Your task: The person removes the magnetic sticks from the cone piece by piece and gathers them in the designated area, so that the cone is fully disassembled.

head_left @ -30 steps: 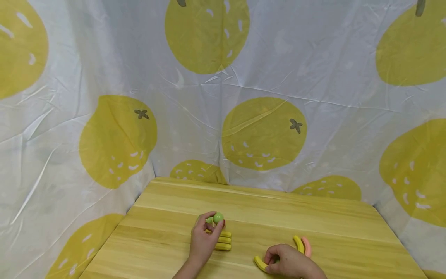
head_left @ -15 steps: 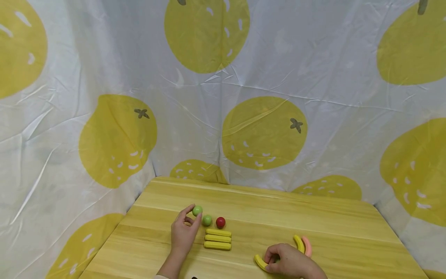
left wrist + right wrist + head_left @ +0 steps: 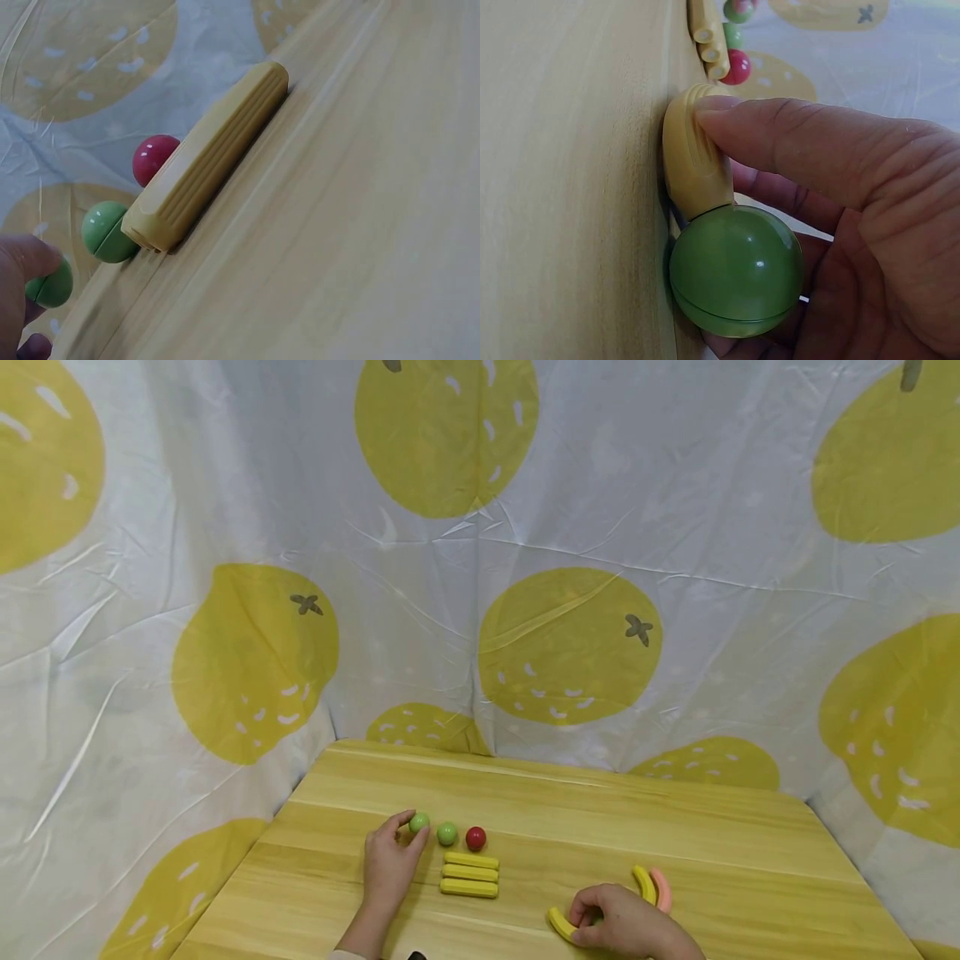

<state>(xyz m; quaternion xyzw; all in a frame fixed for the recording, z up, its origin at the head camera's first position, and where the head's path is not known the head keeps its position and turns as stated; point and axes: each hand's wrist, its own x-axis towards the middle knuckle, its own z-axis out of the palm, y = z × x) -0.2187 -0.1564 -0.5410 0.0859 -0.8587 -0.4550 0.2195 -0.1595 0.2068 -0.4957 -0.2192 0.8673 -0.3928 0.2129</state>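
Note:
My left hand (image 3: 390, 862) pinches a glossy green ball (image 3: 419, 822) between thumb and fingers, at the left end of a row. A second green ball (image 3: 447, 834) and a red ball (image 3: 476, 838) stand to its right. Just below the row, three straight yellow ridged sticks (image 3: 469, 887) lie side by side. At the front, my right hand (image 3: 626, 922) grips a curved yellow piece (image 3: 694, 150), its thumb pressed on the ridged side and its fingers behind. Against that piece's near end, inside the curl of the hand, sits another green ball (image 3: 735, 262).
Beyond my right hand lie a second curved yellow piece (image 3: 642, 884) and a curved pink piece (image 3: 662, 891). A small dark object (image 3: 417, 956) shows at the bottom edge. Lemon-print cloth (image 3: 570, 647) hangs behind the wooden table (image 3: 570, 810) and at its sides.
My left hand has carried the green ball leftward from over the other balls, then lowered it beside the second green one. The sticks and row came into sight. My right hand stays put.

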